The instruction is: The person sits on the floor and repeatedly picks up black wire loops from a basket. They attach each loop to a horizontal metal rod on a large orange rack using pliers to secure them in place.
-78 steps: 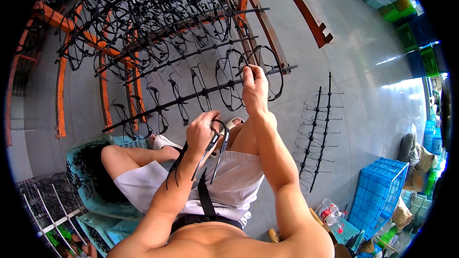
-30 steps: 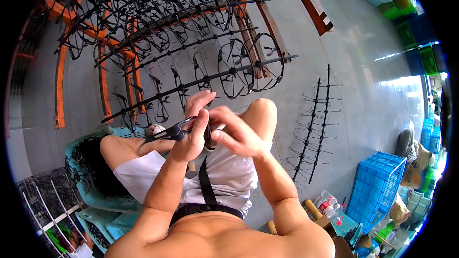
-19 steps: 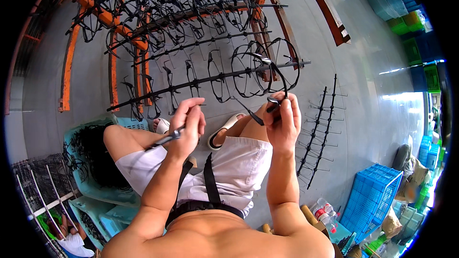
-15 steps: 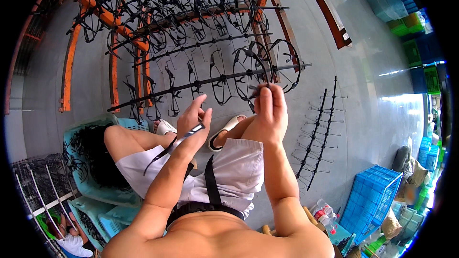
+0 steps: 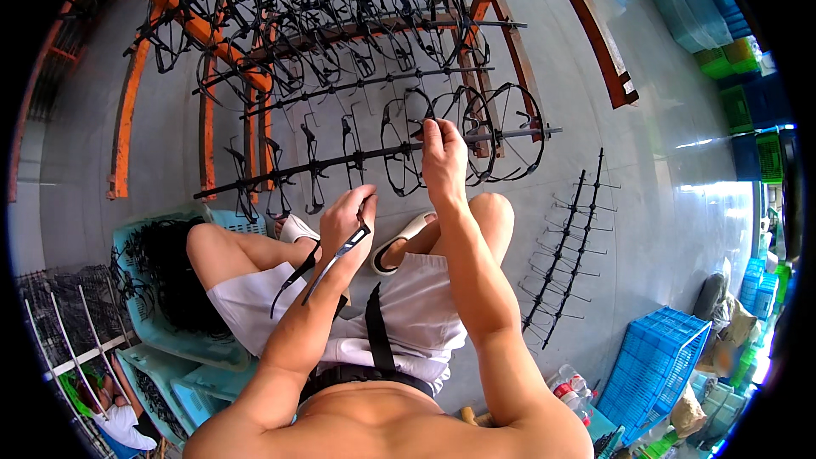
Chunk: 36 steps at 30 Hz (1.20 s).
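My left hand (image 5: 347, 219) is closed, fingers curled, around a black glasses frame (image 5: 350, 240). Its thin arms hang down over my wrist and forearm. Farther forward, my right hand (image 5: 444, 157) pinches a curved black frame (image 5: 418, 95) beside a long black rod (image 5: 327, 166); my fingers hide the exact contact. Similar black frames (image 5: 313, 172) hang from the rod on both sides of that hand, with the larger rounded ones (image 5: 517, 136) toward its right end.
Orange rack posts (image 5: 126, 123) stand ahead, carrying more rods crowded with black frames (image 5: 340, 8). Two hooked rods (image 5: 568, 246) lie on the floor to the right, near a blue crate (image 5: 663, 365). A teal crate (image 5: 136, 310) of black parts sits at my left.
My right hand has moved left and farther forward along the rod. My left hand has closed more, and the glasses frame in it has turned, showing both arms. The view has shifted slightly.
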{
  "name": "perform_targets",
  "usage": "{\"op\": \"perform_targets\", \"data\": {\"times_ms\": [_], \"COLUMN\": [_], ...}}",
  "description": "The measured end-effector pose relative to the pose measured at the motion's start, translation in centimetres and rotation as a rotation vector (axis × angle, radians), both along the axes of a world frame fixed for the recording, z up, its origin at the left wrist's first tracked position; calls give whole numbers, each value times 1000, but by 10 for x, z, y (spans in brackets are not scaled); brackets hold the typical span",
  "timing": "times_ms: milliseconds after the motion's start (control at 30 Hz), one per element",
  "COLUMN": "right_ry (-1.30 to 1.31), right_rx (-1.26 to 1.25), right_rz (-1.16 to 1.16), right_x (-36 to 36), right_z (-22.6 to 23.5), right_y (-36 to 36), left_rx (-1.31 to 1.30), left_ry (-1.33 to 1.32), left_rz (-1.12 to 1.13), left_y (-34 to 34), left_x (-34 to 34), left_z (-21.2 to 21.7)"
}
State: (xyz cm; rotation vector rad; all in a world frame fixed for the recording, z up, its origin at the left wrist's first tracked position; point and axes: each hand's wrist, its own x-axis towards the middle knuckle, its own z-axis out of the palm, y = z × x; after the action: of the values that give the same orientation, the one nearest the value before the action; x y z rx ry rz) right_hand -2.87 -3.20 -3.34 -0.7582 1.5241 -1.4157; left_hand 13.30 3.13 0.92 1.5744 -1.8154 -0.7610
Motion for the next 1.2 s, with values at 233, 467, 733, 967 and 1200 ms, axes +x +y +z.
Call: {"op": "perform_targets", "data": {"times_ms": [233, 467, 733, 967, 1200], "right_ry": [-139, -455, -493, -509, -553], "right_rx": [-5, -118, -300, -287, -314], "right_rz": [3, 22, 49, -19, 45], "right_x": [-3, -5, 7, 13, 10], "right_z": [-6, 0, -26, -27, -32], "right_y": [3, 24, 66, 73, 72], "left_rx": [-43, -5, 12, -3, -17], "left_ry": [-1, 91, 139, 196, 225], "left_rz": [-10, 44, 87, 96, 77], "left_y": [1, -3, -21, -18, -14], "left_x": [1, 4, 6, -1, 3], "left_z": [-7, -6, -3, -6, -15]}}
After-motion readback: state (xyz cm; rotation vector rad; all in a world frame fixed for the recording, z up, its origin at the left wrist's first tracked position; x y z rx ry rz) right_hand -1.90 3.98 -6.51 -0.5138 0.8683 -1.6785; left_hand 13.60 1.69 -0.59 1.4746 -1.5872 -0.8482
